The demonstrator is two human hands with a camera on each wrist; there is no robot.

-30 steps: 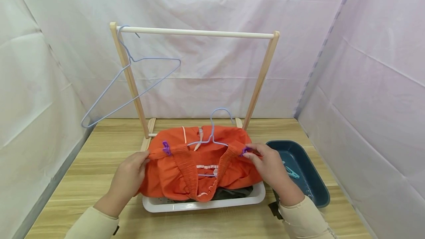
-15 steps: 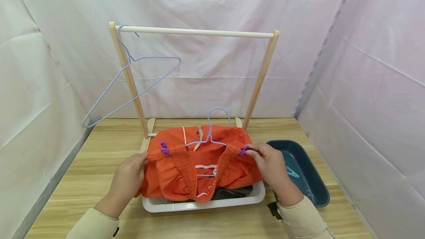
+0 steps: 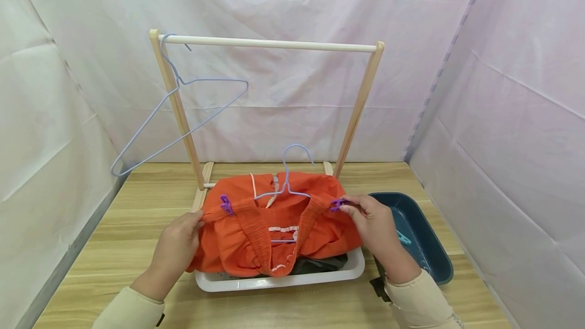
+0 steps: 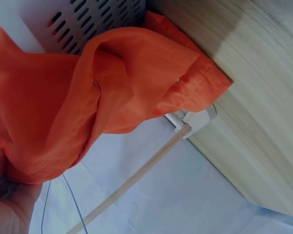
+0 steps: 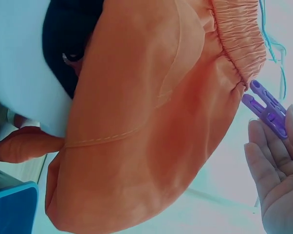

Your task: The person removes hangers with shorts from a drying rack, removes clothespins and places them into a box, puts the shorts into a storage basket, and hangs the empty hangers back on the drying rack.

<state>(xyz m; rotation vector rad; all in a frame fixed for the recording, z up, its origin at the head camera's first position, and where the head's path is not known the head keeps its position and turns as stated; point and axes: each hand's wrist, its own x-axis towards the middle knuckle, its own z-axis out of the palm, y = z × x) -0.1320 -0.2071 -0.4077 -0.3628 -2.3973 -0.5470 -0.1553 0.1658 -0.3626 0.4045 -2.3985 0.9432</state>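
Observation:
Orange pants [image 3: 237, 248] with an elastic waistband lie over a white basket [image 3: 247, 285], waistband opened towards the person. A light blue wire hanger [image 3: 286, 187] runs inside the waistband, its hook standing up. One purple clothespin [image 3: 226, 205] sits on the left part of the waistband. My left hand [image 3: 175, 242] pinches the cloth at the left edge of the pants. Between thumb and fingers, my right hand [image 3: 377, 220] pinches a second purple clothespin [image 5: 270, 109] at the waistband's right end. Whether that clothespin's tips clamp the cloth, I cannot tell.
Behind the basket stands a wooden rack with a white rail [image 3: 274, 43]. Another blue hanger [image 3: 210, 80] hangs at its left end. To the right, a dark blue tray [image 3: 434, 240] holds a teal clothespin [image 3: 403, 238]. Dark cloth [image 3: 320, 264] shows in the basket.
The hanger's hook has shifted slightly left and up. The right clothespin has risen a little and turned in my right hand. My left hand keeps its hold on the pants.

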